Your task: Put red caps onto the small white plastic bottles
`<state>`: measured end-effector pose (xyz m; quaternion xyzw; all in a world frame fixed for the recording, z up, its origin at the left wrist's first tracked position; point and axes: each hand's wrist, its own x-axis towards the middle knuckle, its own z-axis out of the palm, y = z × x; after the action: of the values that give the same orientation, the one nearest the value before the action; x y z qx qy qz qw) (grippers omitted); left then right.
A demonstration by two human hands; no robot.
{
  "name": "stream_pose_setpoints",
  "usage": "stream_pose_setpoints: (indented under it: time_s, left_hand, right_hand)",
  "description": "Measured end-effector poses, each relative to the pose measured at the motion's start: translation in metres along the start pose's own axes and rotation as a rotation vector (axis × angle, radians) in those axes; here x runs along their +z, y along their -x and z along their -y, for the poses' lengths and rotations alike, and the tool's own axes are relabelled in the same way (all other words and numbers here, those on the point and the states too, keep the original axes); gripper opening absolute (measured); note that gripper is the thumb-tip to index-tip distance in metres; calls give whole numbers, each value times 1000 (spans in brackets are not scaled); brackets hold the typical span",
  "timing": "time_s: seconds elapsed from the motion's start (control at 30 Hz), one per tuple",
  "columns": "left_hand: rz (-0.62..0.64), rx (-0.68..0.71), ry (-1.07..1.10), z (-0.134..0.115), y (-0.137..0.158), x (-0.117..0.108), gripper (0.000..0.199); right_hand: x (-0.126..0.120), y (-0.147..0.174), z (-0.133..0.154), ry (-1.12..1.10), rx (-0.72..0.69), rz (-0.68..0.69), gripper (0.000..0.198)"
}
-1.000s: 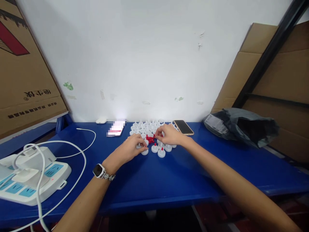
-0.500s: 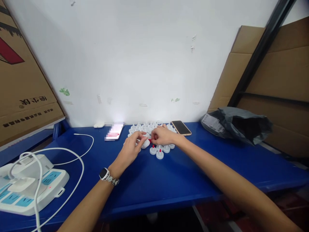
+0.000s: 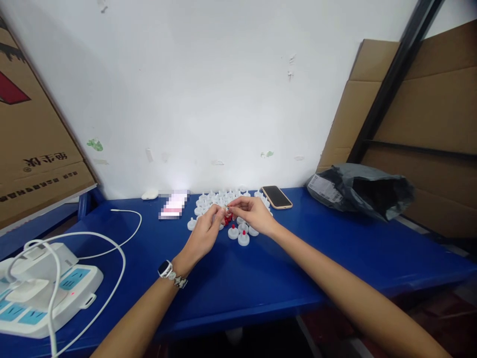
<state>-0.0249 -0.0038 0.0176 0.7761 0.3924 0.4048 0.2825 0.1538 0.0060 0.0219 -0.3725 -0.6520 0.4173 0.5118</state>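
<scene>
Here's our left hand (image 3: 208,226) and right hand (image 3: 255,214), fingertips close together over the red tips (image 3: 228,219), thumbs and fingers drawn in; we can't tell what either pinches. Just in front, two white caps (image 3: 243,240) stand red-topped, nozzles straight up, long axes vertical! On our left, the carton (image 3: 48,144) shows upside-down Chinese lettering; the bag (image 3: 348,175) wears a label (image 3: 325,188) too small to read. Between caps and front edge, we've got broad blue table (image 3: 231,283).

Free path over blue table (image 3: 242,286) between forearms (image 3: 343,281); beyond, white caps (image 3: 214,200) (wall (image 3: 216,104) close behind) block way.
</scene>
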Motion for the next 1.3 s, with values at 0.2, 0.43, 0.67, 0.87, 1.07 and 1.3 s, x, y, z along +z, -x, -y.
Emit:
stream_pose_setpoints:
  time_s: [0.2,0.43,0.67,0.87,1.07,1.3]
  left_hand:
    - [88,-38,-28,-2,4,-8,37]
    - [128,79,-176,-5,4,-12,37]
    - [209,92,-265,-5,9,-7,35]
    - [159,26,-231,-4,12,-6,60]
    - [151,23,-218,-7,14,-4,65]
    - [149,98,-202,-6,9,-6,53]
  right_hand:
    - [0,1,4,-59,-13,-112,27]
    - [3,4,10,-101,-44,-55,27]
    - [8,8,10,-109,-37,35,29]
    - [11,10,11,-146,-25,59,31]
    - [21,13,11,-119,-65,-50,34]
    - [18,13,16,4,-148,-15,26]
